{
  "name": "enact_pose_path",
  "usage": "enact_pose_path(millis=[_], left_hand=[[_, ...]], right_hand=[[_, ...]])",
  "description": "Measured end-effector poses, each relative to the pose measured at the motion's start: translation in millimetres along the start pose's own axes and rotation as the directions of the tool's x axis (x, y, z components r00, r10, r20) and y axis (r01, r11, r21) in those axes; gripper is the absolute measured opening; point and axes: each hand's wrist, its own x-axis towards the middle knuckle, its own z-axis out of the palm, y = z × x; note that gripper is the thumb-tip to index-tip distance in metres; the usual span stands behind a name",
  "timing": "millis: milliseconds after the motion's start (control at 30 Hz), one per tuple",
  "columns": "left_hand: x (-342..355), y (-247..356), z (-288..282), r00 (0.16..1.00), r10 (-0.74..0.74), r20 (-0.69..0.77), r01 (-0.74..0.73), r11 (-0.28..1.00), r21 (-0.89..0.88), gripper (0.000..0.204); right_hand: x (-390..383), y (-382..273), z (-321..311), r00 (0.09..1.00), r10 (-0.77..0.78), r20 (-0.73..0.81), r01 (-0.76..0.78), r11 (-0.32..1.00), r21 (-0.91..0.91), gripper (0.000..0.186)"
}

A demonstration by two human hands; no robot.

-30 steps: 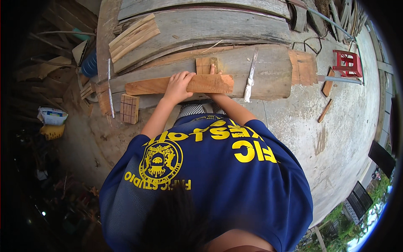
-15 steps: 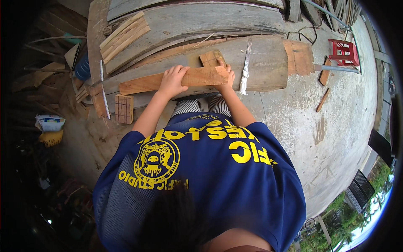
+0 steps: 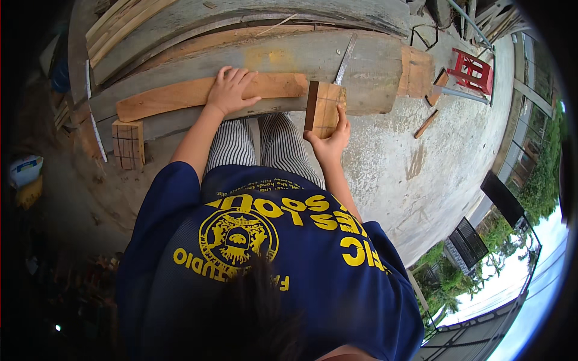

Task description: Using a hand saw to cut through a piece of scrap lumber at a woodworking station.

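Note:
My left hand (image 3: 227,94) lies over a long reddish plank (image 3: 158,97), fingers reaching over its far edge and thumb at the near edge. The plank rests on a weathered wide board (image 3: 370,69). My right hand (image 3: 330,135) grips a short wooden block (image 3: 322,105) with dark grid lines, held at the plank's right end. A straight metal strip (image 3: 344,60) extends behind that block, its near part hidden. A second lined block (image 3: 126,144) is below the plank's left end.
Stacked planks (image 3: 120,33) lie beyond and leftward. A red plastic stool (image 3: 468,69), pale pipe (image 3: 463,94) and small offcuts (image 3: 425,124) are on the concrete floor (image 3: 433,180) at right. Sacks (image 3: 27,180) sit at far left.
My right hand has brought the short block out from behind the plank, rightward and nearer. My left hand remains on the plank. The view has shifted, showing more of the striped trousers.

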Motion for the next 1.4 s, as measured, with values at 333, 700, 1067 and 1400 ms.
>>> enact_pose_path(millis=[333,700,1067,1400], left_hand=[[-6.1,-5.3,6.6,0.997,-0.070,-0.027,0.068,0.994,-0.084,0.046],[-2.6,-5.2,8.5,0.996,-0.064,-0.058,0.060,0.995,-0.074,0.043],[-1.2,-4.2,8.4,0.997,-0.065,-0.035,0.063,0.996,-0.061,0.045],[-2.3,-4.9,10.8,0.996,-0.066,-0.053,0.064,0.997,-0.037,0.047]], right_hand=[[-21.2,-13.0,70.6,0.996,-0.077,0.048,0.081,0.993,-0.089,0.103],[-25.1,-27.2,69.1,0.998,0.054,0.038,-0.045,0.976,-0.213,0.101],[-6.2,-6.6,87.2,0.997,-0.074,0.025,0.075,0.996,-0.050,0.108],[-3.4,-10.8,95.3,0.998,0.002,0.063,0.001,0.998,-0.055,0.105]])
